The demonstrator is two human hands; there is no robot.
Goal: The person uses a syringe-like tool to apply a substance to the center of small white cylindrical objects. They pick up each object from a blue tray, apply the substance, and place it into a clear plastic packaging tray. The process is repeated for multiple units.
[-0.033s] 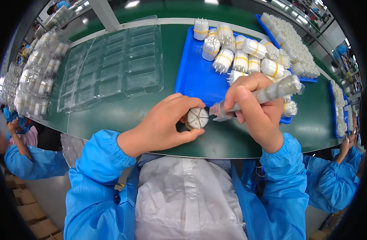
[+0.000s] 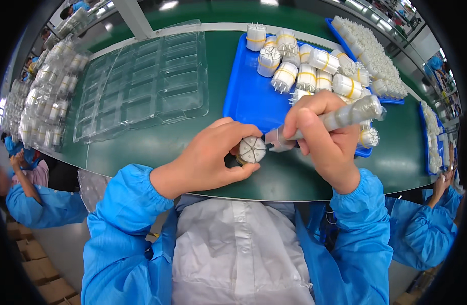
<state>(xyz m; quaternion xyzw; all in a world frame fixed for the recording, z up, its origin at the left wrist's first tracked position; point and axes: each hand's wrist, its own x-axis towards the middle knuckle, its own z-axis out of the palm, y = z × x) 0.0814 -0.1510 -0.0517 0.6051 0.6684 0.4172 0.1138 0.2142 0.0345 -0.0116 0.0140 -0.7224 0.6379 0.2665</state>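
My left hand (image 2: 205,160) is closed round a white cylinder (image 2: 252,150), thumb and fingers on its sides. The cylinder's round end, split into wedges by dark lines, faces up. In my right hand (image 2: 325,142) is a thick pen-shaped tool (image 2: 340,119) wrapped in clear, wrinkled film, held like a pen. Its pale pink, notched tip (image 2: 278,140) points left at the cylinder's edge, very close to it; whether they touch I cannot tell. Just beyond both hands lies a blue tray (image 2: 249,101) with several white cylinders (image 2: 306,77) banded in yellow.
An empty clear plastic tray (image 2: 142,81) with compartments lies at the left on the green table (image 2: 218,178). Filled clear packs (image 2: 45,109) are stacked farther left. Another blue tray of white parts (image 2: 371,56) stands at the back right. Co-workers' blue sleeves (image 2: 45,203) show on both sides.
The tool in my right hand has shifted slightly left, its tip closer to the cylinder. My left hand and the cylinder stay almost in place.
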